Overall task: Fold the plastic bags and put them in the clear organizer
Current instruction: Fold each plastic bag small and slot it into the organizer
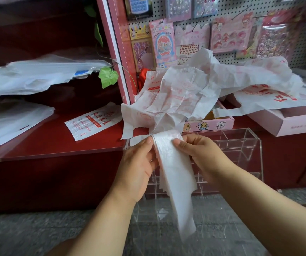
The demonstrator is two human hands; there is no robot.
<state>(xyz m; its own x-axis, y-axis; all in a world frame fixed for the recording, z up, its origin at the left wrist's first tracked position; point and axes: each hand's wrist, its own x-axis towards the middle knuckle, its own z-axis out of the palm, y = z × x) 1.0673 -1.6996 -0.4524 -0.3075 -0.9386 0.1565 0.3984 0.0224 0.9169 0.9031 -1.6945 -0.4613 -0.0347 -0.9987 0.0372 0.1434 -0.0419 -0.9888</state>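
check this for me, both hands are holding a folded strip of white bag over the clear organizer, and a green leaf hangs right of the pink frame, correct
Only the leaf's side is wrong. In the head view the green leaf hangs left of the pink frame. Both the left hand and right hand do hold the folded bag strip over the clear organizer.

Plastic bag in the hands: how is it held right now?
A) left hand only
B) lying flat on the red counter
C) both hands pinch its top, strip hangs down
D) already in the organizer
C: the left hand and right hand pinch the folded plastic bag at its top, and it hangs in front of the clear organizer.
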